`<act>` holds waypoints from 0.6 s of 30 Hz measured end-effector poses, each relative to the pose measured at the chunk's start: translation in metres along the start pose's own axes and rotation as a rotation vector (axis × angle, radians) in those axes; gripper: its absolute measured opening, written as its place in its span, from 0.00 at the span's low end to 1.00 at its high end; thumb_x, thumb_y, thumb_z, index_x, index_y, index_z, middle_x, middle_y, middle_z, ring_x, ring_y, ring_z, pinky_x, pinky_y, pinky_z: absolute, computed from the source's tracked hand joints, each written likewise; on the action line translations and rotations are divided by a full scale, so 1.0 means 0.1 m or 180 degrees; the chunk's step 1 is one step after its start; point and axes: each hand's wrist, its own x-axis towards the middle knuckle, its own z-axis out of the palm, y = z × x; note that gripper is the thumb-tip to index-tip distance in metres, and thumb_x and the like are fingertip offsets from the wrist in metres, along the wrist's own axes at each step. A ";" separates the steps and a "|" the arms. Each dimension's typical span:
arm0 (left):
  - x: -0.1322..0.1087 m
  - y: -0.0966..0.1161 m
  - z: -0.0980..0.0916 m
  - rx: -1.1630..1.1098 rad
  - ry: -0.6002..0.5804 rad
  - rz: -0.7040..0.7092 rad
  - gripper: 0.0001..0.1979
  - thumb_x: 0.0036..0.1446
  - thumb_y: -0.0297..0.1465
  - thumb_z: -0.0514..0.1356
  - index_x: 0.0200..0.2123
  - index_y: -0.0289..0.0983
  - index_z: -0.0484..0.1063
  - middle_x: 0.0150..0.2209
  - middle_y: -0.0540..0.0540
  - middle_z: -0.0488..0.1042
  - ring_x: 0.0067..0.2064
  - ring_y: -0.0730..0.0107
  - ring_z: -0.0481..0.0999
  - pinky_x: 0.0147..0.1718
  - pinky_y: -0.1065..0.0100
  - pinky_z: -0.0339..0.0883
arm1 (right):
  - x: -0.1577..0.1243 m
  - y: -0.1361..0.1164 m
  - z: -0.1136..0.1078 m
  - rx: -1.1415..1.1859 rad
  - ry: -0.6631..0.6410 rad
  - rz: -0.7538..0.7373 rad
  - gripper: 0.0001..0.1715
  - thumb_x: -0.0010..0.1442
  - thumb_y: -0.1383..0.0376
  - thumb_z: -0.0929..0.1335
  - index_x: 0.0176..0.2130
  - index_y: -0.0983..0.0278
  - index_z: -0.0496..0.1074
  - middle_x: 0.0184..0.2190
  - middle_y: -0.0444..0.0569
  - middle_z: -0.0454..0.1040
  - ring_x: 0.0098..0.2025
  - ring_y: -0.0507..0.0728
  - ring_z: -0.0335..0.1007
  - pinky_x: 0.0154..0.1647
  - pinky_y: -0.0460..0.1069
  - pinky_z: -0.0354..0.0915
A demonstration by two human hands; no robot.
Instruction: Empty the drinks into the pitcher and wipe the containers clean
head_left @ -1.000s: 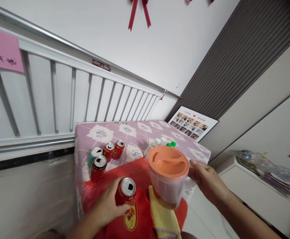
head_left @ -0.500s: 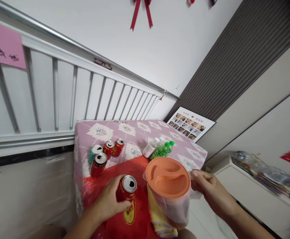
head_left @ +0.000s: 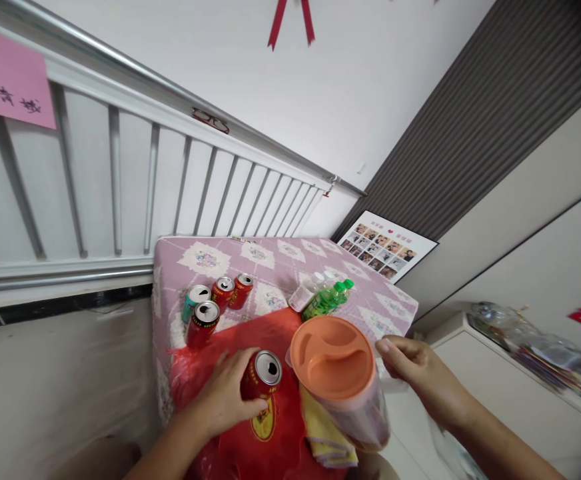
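My left hand (head_left: 226,395) is wrapped round an open red can (head_left: 262,375) that stands on a red plastic bag (head_left: 250,440) on the table. My right hand (head_left: 413,373) grips the handle side of a clear plastic pitcher (head_left: 355,407) with an orange lid (head_left: 331,355); the handle itself is hidden. The pitcher holds a little brownish liquid and sits over a yellow cloth (head_left: 326,437).
Three red cans (head_left: 203,323) and a teal can (head_left: 194,300) stand further back on the purple patterned tablecloth (head_left: 270,260). Green and clear bottles (head_left: 325,298) lie beyond the pitcher. A white railing runs behind; a white cabinet (head_left: 515,393) is at right.
The pitcher has come down and closer to me, from above the table to near the yellow cloth. My left hand has stayed on the red can.
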 end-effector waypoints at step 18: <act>0.04 0.01 0.01 0.0152 -0.0008 -0.0102 0.37 0.43 0.33 0.68 0.58 0.42 0.61 0.59 0.41 0.68 0.62 0.46 0.63 0.65 0.40 0.37 | 0.09 0.05 0.06 -0.0282 -0.0137 0.0023 0.31 0.52 0.40 0.65 0.18 0.63 0.62 0.18 0.41 0.55 0.24 0.51 0.50 0.23 0.46 0.52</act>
